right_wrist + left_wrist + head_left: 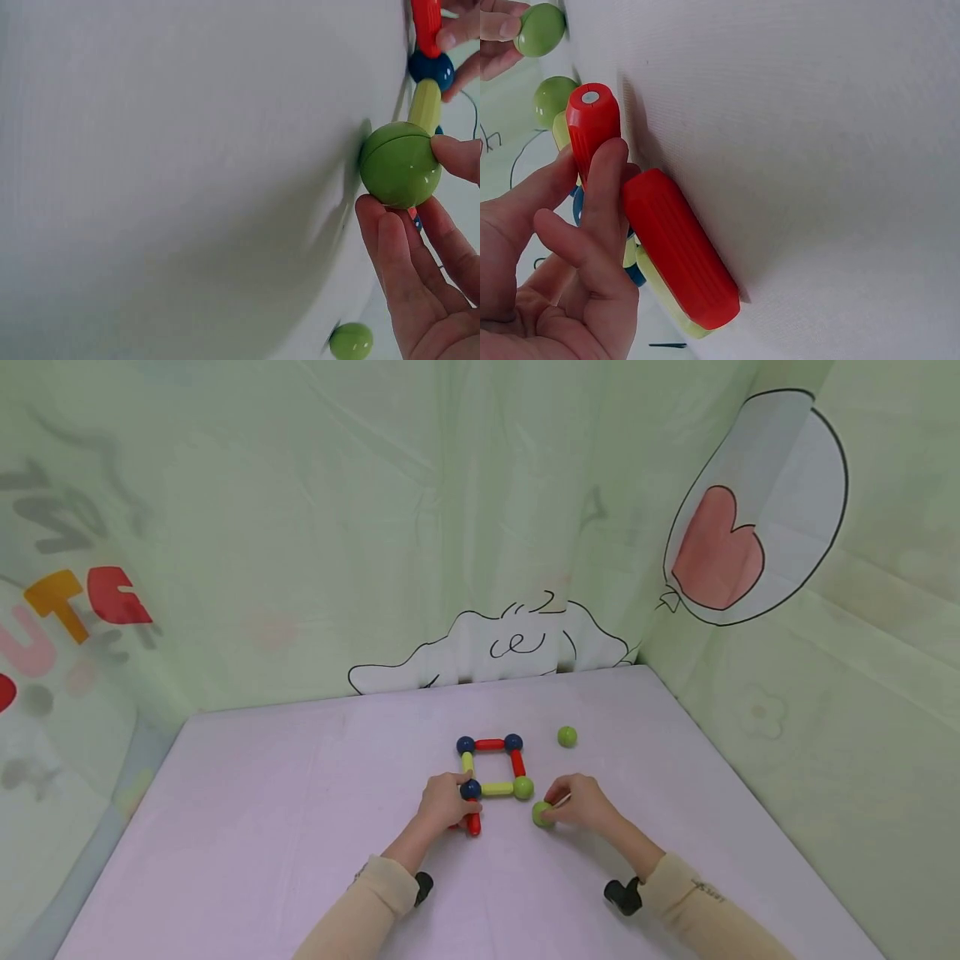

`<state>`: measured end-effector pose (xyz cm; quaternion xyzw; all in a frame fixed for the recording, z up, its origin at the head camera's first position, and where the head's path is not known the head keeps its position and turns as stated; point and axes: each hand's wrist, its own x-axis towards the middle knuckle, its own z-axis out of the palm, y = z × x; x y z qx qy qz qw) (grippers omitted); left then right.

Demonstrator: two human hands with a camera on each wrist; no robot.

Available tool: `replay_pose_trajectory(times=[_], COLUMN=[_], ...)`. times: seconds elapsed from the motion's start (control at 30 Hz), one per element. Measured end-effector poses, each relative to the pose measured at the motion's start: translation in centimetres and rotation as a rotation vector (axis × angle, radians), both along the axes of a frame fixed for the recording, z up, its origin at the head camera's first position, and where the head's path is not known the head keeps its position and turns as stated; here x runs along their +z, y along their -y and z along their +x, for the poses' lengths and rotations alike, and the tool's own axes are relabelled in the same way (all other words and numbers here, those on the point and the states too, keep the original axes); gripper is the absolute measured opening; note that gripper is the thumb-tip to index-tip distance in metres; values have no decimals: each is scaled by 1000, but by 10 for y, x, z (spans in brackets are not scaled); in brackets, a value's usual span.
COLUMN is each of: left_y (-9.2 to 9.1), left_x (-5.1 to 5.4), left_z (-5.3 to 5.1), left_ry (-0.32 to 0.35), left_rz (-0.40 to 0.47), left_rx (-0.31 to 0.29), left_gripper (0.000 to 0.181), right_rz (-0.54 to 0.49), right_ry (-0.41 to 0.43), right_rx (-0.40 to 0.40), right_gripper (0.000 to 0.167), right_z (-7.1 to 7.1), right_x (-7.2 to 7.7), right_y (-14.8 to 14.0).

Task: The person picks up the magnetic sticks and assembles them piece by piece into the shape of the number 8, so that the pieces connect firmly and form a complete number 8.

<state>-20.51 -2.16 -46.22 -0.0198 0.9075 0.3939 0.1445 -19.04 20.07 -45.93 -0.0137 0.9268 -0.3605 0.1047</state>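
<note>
A square of magnetic rods and balls lies on the table, with red rods (490, 744), yellow rods (497, 789), blue balls (513, 742) and a green corner ball (523, 787). My left hand (442, 802) is at its near left corner, pinching a red rod (592, 124) that runs toward me from the blue corner ball (470, 789). Beside those fingers in the left wrist view lie another red rod (681, 247) and part of a yellow rod (667, 289). To the right of the square, my right hand (587, 803) holds a loose green ball (401, 165) between thumb and fingertips.
Another green ball (567, 737) sits farther back, right of the square. The pale table (247, 827) meets printed fabric walls (300, 527) at the back and on the right.
</note>
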Motion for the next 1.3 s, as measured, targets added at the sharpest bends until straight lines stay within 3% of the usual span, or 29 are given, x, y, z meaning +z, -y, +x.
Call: replay_pose_trajectory(times=[0.2,0.5,0.8,1.3], left_y=[0,2,2,2], left_x=[-2,-2,-5,-3], left_z=[-1,-3,-6,-5], left_ry=[-3,9,1,-40], left_rz=[1,23,15,1], left_rx=[-6,-12,-14,-22], left_gripper=[63,62,62,60], right_rz=[-54,-128,-184,-224], right_ry=[-21,35,37,51], right_rx=[77,155,250,294], right_gripper=[19,21,20,20], right_z=[9,20,24,26], right_x=[-1,3,0,-4], right_y=[14,36,52,73])
